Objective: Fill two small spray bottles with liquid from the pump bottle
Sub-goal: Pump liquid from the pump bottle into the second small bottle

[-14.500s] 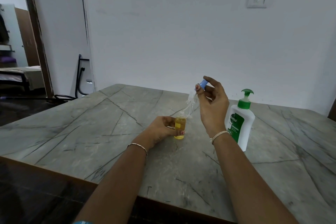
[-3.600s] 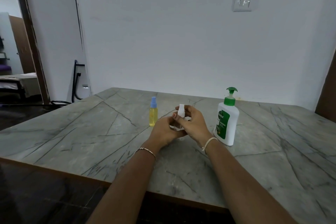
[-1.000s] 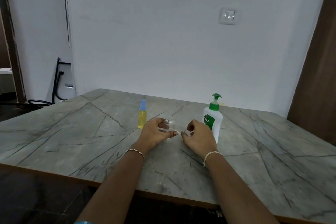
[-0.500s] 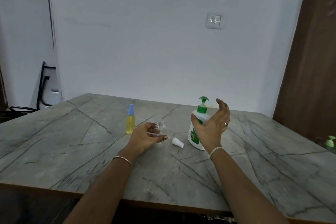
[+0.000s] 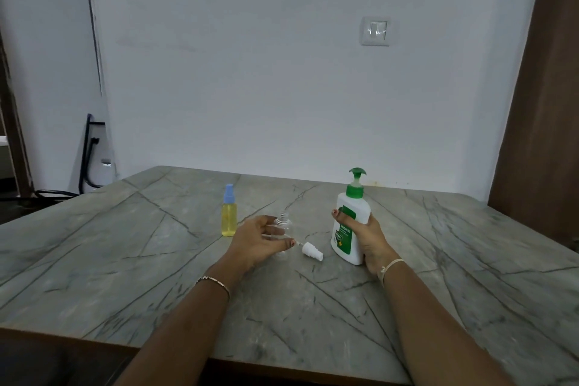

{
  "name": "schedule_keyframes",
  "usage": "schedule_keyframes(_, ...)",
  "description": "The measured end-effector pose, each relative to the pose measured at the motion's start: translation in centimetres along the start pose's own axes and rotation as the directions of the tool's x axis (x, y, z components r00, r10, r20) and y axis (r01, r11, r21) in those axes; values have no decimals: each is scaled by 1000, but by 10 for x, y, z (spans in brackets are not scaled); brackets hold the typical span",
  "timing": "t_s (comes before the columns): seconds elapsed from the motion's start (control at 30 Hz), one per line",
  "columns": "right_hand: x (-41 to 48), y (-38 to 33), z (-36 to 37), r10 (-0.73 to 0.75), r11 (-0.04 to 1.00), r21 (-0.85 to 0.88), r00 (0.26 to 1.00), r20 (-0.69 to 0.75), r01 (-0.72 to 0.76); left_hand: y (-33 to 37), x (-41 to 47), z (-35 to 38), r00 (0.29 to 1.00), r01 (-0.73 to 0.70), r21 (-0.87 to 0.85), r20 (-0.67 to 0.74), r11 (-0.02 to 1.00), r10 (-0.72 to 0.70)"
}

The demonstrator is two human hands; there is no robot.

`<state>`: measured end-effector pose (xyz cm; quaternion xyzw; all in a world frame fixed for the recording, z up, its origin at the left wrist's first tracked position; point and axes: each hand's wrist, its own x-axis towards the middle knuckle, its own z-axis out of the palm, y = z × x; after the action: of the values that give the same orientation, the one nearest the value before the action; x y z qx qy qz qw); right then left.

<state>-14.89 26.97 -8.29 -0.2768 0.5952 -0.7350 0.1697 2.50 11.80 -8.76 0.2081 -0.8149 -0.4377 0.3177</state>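
Note:
My left hand [image 5: 260,243] grips a small clear spray bottle [image 5: 283,226] that stands uncapped and looks empty on the grey marble table [image 5: 125,260]. Its white spray cap [image 5: 311,251] lies on its side on the table just right of that hand. My right hand [image 5: 368,236] is wrapped around the white pump bottle [image 5: 351,216] with the green pump head, which stands upright on the table. A second small spray bottle [image 5: 229,213], holding yellow liquid and closed with a blue cap, stands to the left behind my left hand.
The table's front edge [image 5: 219,357] runs close to me. A white wall with a light switch [image 5: 377,30] stands behind the table. A brown wooden panel [image 5: 542,119] rises at the right, and black cables [image 5: 86,166] hang by the wall at the left.
My right hand has come down from beside the pump head and closed around the pump bottle's body. My left hand still holds the clear bottle, and the white cap lies where it was.

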Motion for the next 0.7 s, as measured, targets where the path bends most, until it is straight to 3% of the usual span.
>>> schedule_keyframes(0.43,6,5,6,-25,998,-53,1000,-4,25,-1,1,1,1000,3,25,4,1000,-3)
schedule_keyframes(0.6,-1,-5,15,-165,975,-152,986,-20,160,-1,0,1,998,-29,45,-45,999,31)
schedule_keyframes(0.7,-8,-15,17,-336,915,-234,942,8,328,0,0,0,997,-27,43,-69,999,30)
